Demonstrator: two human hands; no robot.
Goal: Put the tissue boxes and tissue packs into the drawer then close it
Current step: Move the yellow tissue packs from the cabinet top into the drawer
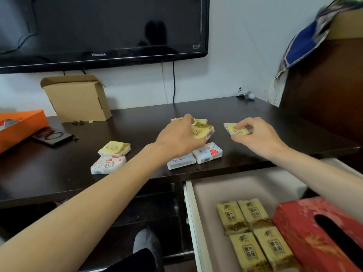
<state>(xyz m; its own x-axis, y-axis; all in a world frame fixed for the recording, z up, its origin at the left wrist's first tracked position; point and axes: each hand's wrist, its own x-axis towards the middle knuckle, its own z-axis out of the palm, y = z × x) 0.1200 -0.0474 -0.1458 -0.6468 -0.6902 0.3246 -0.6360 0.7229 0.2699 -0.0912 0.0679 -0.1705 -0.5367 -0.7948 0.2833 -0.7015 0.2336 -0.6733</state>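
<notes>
Down low, well below both sets of fingers, the drawer is pulled out so things can drop straight in. Four yellow packs already lie flat in it in neat rows, and a red tissue box sits just beside them with its dark slot facing up. The packs have writing on them, but I cannot read it well. Up on the dark table, two white packs with red hearts lie side by side, right under the left hand's wrist. Off to the left of those fingers, well apart, a yellow pack sits touching another heart pack. They look like they are waiting their turn. The left hand is curled over a small pile of yellow packs, fingers bent and closing on the top one, I think to grab more than one at once. The right hand pinches a single yellow pack between thumb and fingertips, tipped up off the table, likely to carry it down to the drawer. Farther back, past the fingers, a brown cardboard box stands open by the wall. An orange tray and a dark flat thing sit far left. On the wall hangs a black TV that says "Hisense".
</notes>
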